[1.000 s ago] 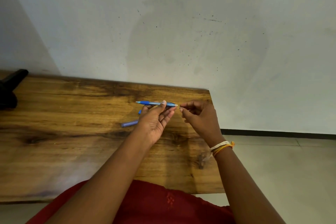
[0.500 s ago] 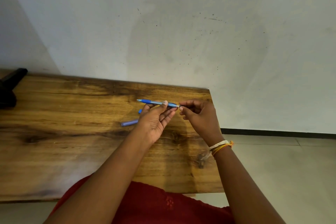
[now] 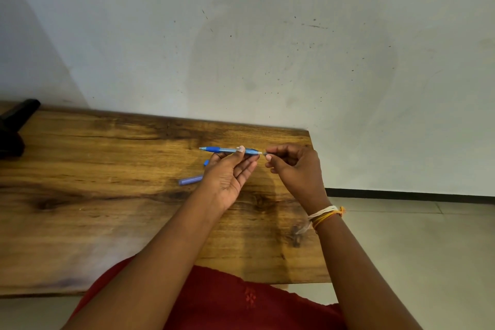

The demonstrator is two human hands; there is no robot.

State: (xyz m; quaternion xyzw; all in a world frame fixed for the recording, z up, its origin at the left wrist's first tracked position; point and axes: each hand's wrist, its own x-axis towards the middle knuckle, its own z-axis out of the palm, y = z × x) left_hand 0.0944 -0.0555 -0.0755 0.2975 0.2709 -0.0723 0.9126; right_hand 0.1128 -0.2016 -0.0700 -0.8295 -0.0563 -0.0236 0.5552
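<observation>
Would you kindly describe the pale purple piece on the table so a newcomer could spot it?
On the wooden table by the wall, find the left hand holding a blue pen. Just left of that hand, a short pale purple tube lies flat on the wood. No hand grips it, and it is paler and longer than the small bright blue bit beyond it.

Pale wall [image 3: 267, 35] fills the top, speckled and faintly stained. Below it, a wooden bench [image 3: 93, 195] with dark grain streaks, set against that wall. To the right, beige tiled floor [image 3: 401, 249] and a black skirting strip [image 3: 401, 193]. A black object [image 3: 13, 128] sits at the bench's left end.
</observation>
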